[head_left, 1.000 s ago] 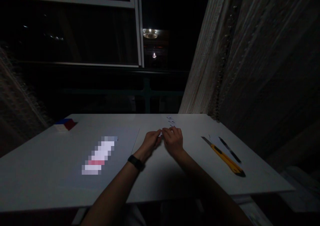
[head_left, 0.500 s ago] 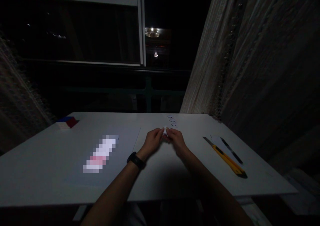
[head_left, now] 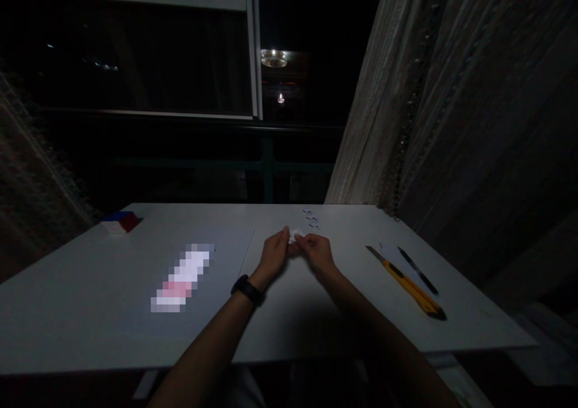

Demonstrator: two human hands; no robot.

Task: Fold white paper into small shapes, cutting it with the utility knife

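My left hand [head_left: 273,254] and my right hand [head_left: 316,253] meet over the middle of a white table [head_left: 90,299]. Both pinch a small white piece of paper [head_left: 295,234] between their fingertips, just above the tabletop. A dark watch sits on my left wrist. Several tiny paper bits [head_left: 311,218] lie on the table just beyond my hands.
A yellow utility knife [head_left: 406,284] and a black pen [head_left: 418,271] lie to the right. A large white sheet [head_left: 189,275] lies to the left, and a red, blue and white block [head_left: 118,221] sits at the far left corner. Curtains hang on both sides of a dark window.
My hands stayed together on the small paper and lifted it a little; the fingers shifted around it. Nothing else on the table moved.
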